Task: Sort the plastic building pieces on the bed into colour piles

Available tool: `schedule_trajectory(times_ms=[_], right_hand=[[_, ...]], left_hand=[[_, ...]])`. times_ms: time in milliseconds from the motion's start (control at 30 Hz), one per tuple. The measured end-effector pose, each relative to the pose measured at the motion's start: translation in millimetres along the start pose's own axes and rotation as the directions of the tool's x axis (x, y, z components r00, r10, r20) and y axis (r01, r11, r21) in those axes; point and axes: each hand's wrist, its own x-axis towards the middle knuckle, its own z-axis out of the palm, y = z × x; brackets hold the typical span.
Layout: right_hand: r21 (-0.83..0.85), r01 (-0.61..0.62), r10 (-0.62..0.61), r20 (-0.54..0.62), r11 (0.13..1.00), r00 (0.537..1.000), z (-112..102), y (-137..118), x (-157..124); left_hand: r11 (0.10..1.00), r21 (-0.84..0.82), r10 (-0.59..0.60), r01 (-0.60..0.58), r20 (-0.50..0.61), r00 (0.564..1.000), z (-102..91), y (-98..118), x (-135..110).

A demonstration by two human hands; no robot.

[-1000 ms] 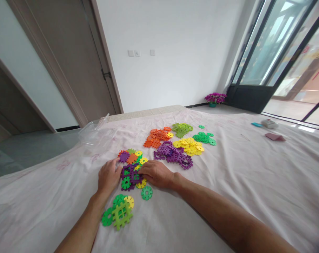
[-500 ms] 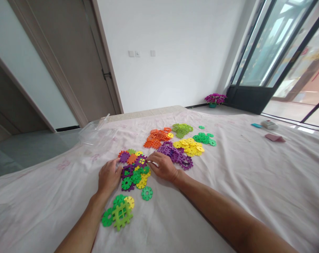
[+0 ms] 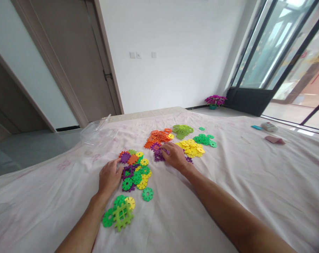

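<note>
My right hand (image 3: 173, 154) pinches a purple square interlocking piece (image 3: 155, 147) over the purple pile (image 3: 159, 156), which it partly covers. My left hand (image 3: 110, 175) rests on the cloth against the left side of a mixed pile, thumb and fingers apart, holding nothing I can see. That pile has a solid purple square (image 3: 125, 157), an orange square (image 3: 133, 159), green flower discs (image 3: 127, 183) and yellow flower discs (image 3: 144, 162). Closer to me, a lime lattice square (image 3: 123, 215) overlaps green and yellow discs. One green disc (image 3: 147, 194) lies apart.
Sorted piles of orange (image 3: 157, 136), lime (image 3: 183, 131), yellow (image 3: 192, 148) and green pieces (image 3: 203, 139) lie beyond my right hand. Clear plastic packaging (image 3: 96, 131) sits at the back left of the cloth (image 3: 227, 182). A folded pink item (image 3: 275, 140) lies at right.
My right hand has moved right and away from the mixed pile to the purple pile, carrying a purple square piece. A yellow disc shows where that piece was. My left hand stays put.
</note>
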Motion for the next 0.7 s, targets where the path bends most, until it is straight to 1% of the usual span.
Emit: schedule_trajectory(times_ms=[67,200,367,567,700], right_hand=[[-0.008,-0.053,0.053,-0.016,0.999,0.998,-5,7,2],[-0.004,-0.151,0.15,-0.093,0.989,0.984,-9,22,3],[-0.004,-0.196,0.193,-0.145,0.981,0.97,-10,34,3],[-0.053,-0.288,0.277,-0.154,0.956,0.948,-15,49,3],[-0.104,-0.392,0.376,-0.145,0.914,0.915,-18,62,3]], left_hand=[[1.0,0.005,0.002,-0.002,-0.003,1.0,-0.4,1,0],[1.0,0.006,-0.001,0.001,-0.011,1.0,-0.6,2,-1],[1.0,0.001,-0.003,0.003,-0.004,1.0,-0.4,2,-1],[1.0,-0.001,-0.003,0.003,-0.004,1.0,0.1,1,1],[1.0,-0.005,-0.003,0.003,-0.004,1.0,-0.8,2,0]])
